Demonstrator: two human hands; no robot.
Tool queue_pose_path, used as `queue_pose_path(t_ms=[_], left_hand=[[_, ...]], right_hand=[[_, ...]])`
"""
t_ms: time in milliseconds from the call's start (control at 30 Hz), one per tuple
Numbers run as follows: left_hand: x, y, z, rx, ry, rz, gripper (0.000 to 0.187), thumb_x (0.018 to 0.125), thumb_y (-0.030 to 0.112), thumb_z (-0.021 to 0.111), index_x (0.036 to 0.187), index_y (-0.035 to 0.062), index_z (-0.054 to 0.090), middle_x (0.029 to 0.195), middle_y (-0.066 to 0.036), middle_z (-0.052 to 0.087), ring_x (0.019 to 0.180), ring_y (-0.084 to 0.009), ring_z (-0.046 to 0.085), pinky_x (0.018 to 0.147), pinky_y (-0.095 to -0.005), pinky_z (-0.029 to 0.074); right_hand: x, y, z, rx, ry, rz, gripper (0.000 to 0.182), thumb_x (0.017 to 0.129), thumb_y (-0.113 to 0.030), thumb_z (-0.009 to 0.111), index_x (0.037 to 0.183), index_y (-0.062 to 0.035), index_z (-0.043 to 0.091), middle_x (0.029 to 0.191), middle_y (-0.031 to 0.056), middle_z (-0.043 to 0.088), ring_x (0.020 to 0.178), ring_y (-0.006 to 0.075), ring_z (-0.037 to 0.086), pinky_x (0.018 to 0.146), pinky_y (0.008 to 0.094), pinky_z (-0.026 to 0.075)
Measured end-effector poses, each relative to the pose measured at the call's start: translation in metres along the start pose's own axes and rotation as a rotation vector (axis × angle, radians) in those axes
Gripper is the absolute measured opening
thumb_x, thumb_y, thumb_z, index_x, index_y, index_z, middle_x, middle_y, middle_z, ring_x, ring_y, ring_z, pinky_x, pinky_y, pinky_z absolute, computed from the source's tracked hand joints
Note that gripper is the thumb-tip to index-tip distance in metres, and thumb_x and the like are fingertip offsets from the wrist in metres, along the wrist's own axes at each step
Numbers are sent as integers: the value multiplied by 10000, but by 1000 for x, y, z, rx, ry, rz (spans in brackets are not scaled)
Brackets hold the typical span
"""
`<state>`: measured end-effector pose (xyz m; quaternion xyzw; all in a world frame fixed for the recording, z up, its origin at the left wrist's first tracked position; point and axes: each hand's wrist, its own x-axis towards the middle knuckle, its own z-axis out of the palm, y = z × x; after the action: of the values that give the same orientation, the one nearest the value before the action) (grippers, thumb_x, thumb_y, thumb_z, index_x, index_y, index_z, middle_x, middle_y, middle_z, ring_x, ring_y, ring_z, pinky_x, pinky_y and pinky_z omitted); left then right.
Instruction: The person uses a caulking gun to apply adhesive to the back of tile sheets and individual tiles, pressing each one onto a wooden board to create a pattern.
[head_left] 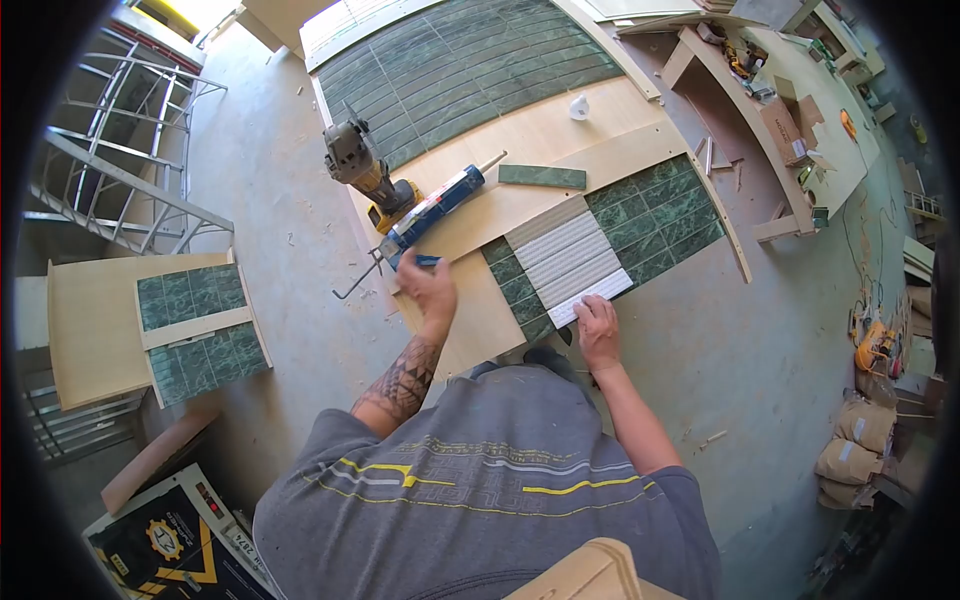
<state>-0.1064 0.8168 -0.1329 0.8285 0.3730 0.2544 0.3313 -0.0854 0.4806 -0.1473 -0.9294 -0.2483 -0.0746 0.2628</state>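
My left hand (428, 290) is at the rear of a blue caulking gun (435, 210), its fingers curled at the handle; the fingertips are partly hidden. The gun lies on the wooden panel, nozzle pointing away to the right. My right hand (598, 332) grips the near edge of a white ridged strip (590, 299), fingers on top. Beyond that strip, several similar pale ridged strips (565, 250) lie side by side between green marble-look tiles (655, 212). A loose green tile strip (542, 177) rests on the board past them.
A yellow-and-black cordless angle grinder (365, 170) stands left of the caulking gun. A small white object (579, 108) sits on the wood. Larger green tiling (460, 75) covers the far panel. Metal scaffolding (130, 150) is at left, a cluttered workbench (790, 140) at right.
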Motion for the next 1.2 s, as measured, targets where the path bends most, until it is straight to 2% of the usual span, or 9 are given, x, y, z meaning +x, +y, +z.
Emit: queue_pose_path(t_ms=[167, 233, 467, 567, 633, 767, 833, 967, 1200], left_hand=[[25, -27, -24, 60, -8, -260, 885, 835, 278, 838, 1503, -34, 348, 1430, -262, 462, 1406, -416, 376, 1187, -512, 313], [38, -16, -29, 33, -95, -572, 889, 835, 314, 848, 1487, -39, 358, 1464, -267, 447, 1434, -414, 362, 1201, -497, 319], [42, -44, -12, -186, -164, -618, 823, 848, 301, 845, 1449, -20, 384, 1448, -256, 486, 1342, -372, 497, 1132, -443, 423], [40, -32, -20, -289, -114, -673, 705, 877, 249, 818, 1412, -17, 444, 1269, -204, 618, 1203, -364, 611, 1073, -434, 482], [43, -47, -9, -578, -121, -771, 409, 925, 174, 765, 1240, -5, 575, 1176, -166, 647, 1059, -258, 670, 914, -390, 554], [64, -71, -12, -1031, -420, -1066, 237, 945, 207, 743, 1106, 71, 635, 1083, -114, 690, 791, -173, 671, 665, -312, 554], [67, -56, -30, -1323, -484, -1212, 209, 940, 274, 762, 1036, 132, 642, 1049, -61, 713, 593, -82, 555, 491, -220, 438], [77, -55, -44, -1424, -826, -1267, 187, 935, 296, 786, 1020, 175, 673, 996, -15, 731, 541, -65, 505, 460, -201, 385], [48, -47, -50, -1548, -926, -813, 311, 1014, 178, 632, 1321, 173, 586, 1358, -8, 681, 605, -74, 493, 500, -220, 357]], right_hand=[[-12, -10, 5, 55, -51, 113, 244, 857, -35, 724, 1098, -65, 705, 1250, 141, 616, 1243, 381, 578, 1053, 466, 498], [-15, -14, 4, 46, -45, 169, 281, 836, -41, 759, 1110, -60, 700, 1282, 155, 597, 1258, 394, 563, 1062, 474, 491], [-32, -53, -7, 37, 84, 248, 266, 862, -69, 768, 1119, -53, 702, 1280, 179, 600, 1263, 411, 554, 1065, 494, 480], [-48, -66, -8, 68, 117, 325, 249, 874, -92, 775, 1110, -48, 709, 1292, 197, 598, 1262, 411, 558, 1058, 490, 481], [-60, -70, -8, 109, 143, 410, 241, 876, -112, 784, 1094, -38, 714, 1285, 212, 608, 1250, 407, 572, 1054, 482, 482], [-85, -76, -14, 124, 174, 472, 237, 873, -112, 785, 1084, -31, 715, 1265, 218, 621, 1220, 403, 595, 1043, 475, 491], [-93, -79, -20, 134, 184, 543, 218, 878, -111, 778, 1072, -32, 720, 1226, 216, 642, 1195, 399, 612, 1033, 470, 499], [-111, -77, -28, 106, 204, 609, 204, 881, -122, 776, 1058, -33, 726, 1185, 213, 660, 1174, 394, 627, 1025, 459, 505], [-135, -69, -29, 145, 162, 722, 187, 895, -180, 768, 1015, -41, 731, 1087, 174, 699, 1069, 349, 669, 948, 427, 528]])
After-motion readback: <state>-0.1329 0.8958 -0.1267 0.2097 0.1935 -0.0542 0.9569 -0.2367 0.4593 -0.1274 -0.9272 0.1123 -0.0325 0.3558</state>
